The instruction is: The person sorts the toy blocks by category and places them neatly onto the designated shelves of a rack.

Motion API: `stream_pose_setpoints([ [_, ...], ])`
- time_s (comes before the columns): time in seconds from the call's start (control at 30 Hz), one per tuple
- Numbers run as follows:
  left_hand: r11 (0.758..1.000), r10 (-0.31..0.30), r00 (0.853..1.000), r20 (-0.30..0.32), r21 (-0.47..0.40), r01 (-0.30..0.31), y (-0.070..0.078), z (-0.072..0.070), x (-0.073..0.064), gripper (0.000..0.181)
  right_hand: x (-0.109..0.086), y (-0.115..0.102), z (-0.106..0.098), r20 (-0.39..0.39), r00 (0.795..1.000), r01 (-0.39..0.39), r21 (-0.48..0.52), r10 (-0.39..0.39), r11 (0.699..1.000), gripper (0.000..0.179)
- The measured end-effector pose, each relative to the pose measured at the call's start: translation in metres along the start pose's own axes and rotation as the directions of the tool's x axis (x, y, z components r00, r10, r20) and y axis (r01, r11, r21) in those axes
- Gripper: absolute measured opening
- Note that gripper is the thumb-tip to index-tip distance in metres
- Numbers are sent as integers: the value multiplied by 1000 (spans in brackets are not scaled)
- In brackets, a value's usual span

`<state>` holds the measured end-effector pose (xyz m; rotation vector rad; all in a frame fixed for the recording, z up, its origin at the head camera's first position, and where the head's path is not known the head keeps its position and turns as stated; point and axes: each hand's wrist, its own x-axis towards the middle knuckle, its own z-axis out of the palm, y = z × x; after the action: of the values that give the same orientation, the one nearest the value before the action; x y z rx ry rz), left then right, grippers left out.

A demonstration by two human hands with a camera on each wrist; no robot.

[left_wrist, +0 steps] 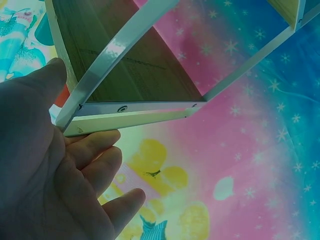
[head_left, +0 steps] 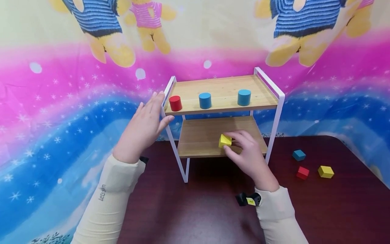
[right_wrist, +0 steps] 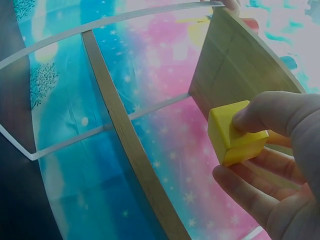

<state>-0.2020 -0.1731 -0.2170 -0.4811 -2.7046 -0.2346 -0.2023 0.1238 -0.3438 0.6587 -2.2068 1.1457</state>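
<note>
A yellow block [head_left: 224,141] is pinched between the thumb and fingers of my right hand [head_left: 248,156]. In the head view it overlaps the lower board [head_left: 199,135] of a two-tier shelf with a white frame; the right wrist view shows the same yellow block [right_wrist: 235,135] at the fingertips. My left hand [head_left: 143,125] lies with fairly straight fingers against the shelf's left side, by the corner of the upper board [head_left: 219,89]. Near that corner, in the left wrist view, the thumb and fingers of my left hand [left_wrist: 65,165] sit beside the white frame [left_wrist: 115,47].
Along the upper board's front edge stand a red cylinder [head_left: 175,103], a blue cylinder [head_left: 205,101] and another blue cylinder [head_left: 244,98]. On the dark table [head_left: 195,210] to the right lie a blue block [head_left: 299,155], a red block [head_left: 303,173] and a yellow block [head_left: 326,171].
</note>
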Motion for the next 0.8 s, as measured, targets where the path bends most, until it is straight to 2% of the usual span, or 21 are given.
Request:
stream_pose_setpoints([
  [0.23, 1000, -11, 1000, 6, -6, 11, 1, -1, 1, 82, 6, -5, 6, 31, 999, -9, 24, 8, 1000, 35],
  [0.8, 1000, -17, 1000, 3, -4, 17, 3, -1, 1, 81, 17, -11, 29, 19, 1000, 23, 86, -24, 996, 34],
])
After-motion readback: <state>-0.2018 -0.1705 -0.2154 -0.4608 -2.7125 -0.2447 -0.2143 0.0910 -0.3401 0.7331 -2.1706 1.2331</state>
